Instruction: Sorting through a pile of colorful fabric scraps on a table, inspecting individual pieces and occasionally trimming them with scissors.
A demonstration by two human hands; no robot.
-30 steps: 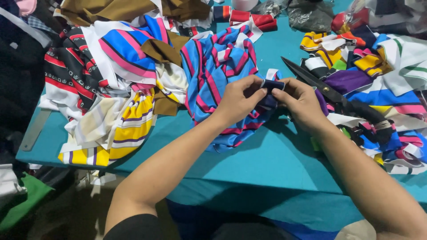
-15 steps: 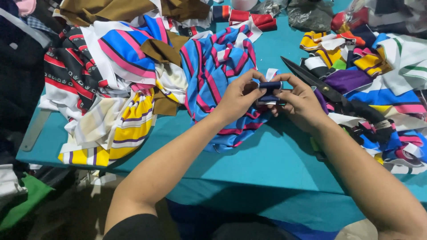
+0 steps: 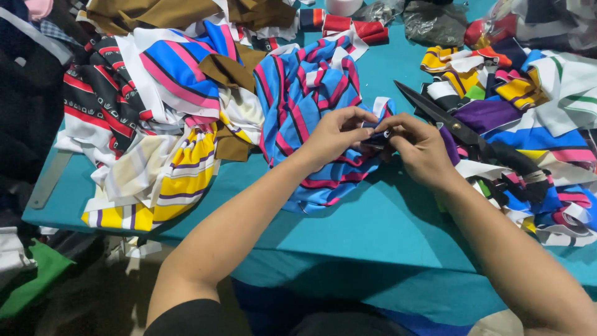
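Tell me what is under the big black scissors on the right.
The scissors lie on purple and striped fabric scraps, blade tips over the teal table. Whatever is beneath the scraps is hidden.

Striped cloth point(image 3: 311, 106) — matt; metal scissors point(image 3: 448, 121)

Crinkled clear plastic bag point(image 3: 547, 25), top right

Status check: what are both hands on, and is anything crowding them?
Left hand and right hand pinch a small dark fabric piece together. Blue striped cloth beneath. Black scissors lie close beside right hand.
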